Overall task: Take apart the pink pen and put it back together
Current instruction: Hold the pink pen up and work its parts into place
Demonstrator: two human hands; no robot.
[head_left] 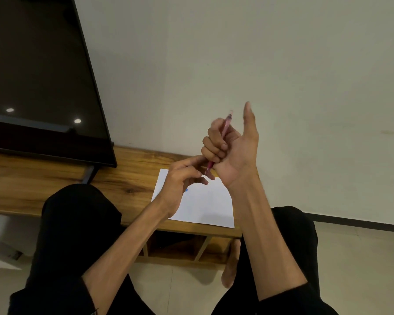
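The pink pen (223, 135) is held upright above the paper (203, 205), wrapped by the curled fingers of the right hand (232, 151), thumb extended. Its lower tip, toward 6 o'clock, is pinched by the left hand (187, 176). It is judged light, rigid and slick; a hold on barrel and tip is advised.

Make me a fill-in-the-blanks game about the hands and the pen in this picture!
1. The right hand curls its fingers round the ____ pen.
2. The left hand pinches the pen's ____ end.
3. A white sheet of paper lies on the ____ bench.
4. The right thumb points ____.

Missing words: pink; lower; wooden; up
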